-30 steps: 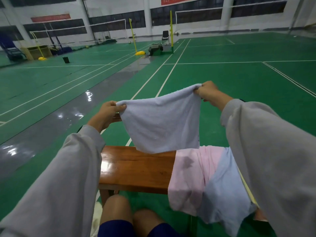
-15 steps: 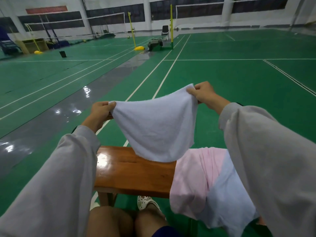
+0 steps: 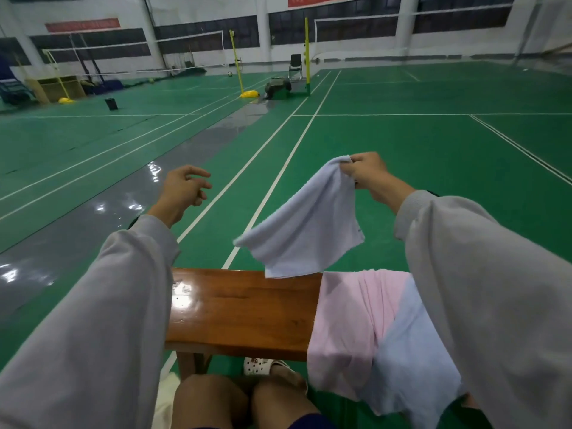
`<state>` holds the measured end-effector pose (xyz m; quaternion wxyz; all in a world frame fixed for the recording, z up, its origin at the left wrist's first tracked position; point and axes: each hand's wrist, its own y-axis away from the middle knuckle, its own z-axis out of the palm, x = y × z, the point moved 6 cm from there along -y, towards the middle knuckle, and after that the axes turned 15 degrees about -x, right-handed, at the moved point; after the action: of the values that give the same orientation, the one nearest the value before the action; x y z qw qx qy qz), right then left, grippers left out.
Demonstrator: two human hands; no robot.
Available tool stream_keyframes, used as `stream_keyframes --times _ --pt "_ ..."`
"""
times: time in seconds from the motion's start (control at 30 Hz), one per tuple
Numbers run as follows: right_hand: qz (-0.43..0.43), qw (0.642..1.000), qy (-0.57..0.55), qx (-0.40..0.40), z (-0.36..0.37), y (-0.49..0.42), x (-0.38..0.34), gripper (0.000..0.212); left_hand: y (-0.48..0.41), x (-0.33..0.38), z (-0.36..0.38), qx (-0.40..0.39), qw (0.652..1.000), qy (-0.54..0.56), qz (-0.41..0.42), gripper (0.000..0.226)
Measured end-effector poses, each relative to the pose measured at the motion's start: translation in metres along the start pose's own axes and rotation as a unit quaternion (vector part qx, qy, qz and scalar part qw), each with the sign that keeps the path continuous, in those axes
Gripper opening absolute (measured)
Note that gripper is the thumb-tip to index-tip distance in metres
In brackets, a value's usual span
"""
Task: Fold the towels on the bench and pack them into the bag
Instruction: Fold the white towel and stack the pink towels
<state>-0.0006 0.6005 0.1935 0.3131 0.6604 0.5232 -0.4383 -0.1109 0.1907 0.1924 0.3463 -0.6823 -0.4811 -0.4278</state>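
A pale lavender towel (image 3: 305,226) hangs in the air above the wooden bench (image 3: 244,314). My right hand (image 3: 366,171) pinches its top corner, and the cloth droops down and to the left. My left hand (image 3: 182,190) is held up at the left, apart from the towel, fingers loosely curled and empty. A pink towel (image 3: 349,320) and a light blue towel (image 3: 411,360) lie draped over the bench's right part, hanging over its near edge. No bag is in view.
My bare knees (image 3: 244,404) and a white clog (image 3: 263,365) show below the bench. Green court floor with white lines stretches ahead. Far off stand net posts (image 3: 306,54), a chair (image 3: 295,66) and a small black bin (image 3: 111,103).
My left hand has let go of the towel's left corner and moved away to the left. The towel now hangs from my right hand alone, swinging down.
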Motion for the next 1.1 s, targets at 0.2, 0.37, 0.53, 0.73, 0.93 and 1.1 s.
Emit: stream_keyframes --times 0.2,0.37,0.53,0.73,0.93,1.1 --pt "-0.047 0.993 0.08 -0.075 0.03 0.01 -0.034 0.033 0.022 0.009 0.117 -0.276 0.956 -0.09 0.032 0.037" --pt "-0.08 0.992 0.059 -0.078 0.03 0.016 -0.057 0.034 0.029 0.035 0.193 -0.326 0.943 -0.033 0.048 0.054" --pt "-0.113 0.989 -0.01 -0.093 0.019 0.028 -0.073 0.034 0.029 0.033 0.226 -0.328 0.941 -0.035 0.069 0.032" --pt "-0.091 0.981 -0.159 -0.058 -0.005 0.027 -0.075 0.034 0.031 -0.009 0.228 -0.32 0.932 -0.167 0.04 0.024" --pt "-0.079 0.989 -0.101 0.073 -0.046 0.017 -0.06 0.027 0.026 -0.051 0.163 -0.232 0.961 -0.153 0.002 0.027" --pt "0.007 0.993 -0.011 0.119 -0.053 0.007 -0.035 0.037 0.018 -0.034 0.09 -0.087 0.995 -0.035 0.016 0.011"
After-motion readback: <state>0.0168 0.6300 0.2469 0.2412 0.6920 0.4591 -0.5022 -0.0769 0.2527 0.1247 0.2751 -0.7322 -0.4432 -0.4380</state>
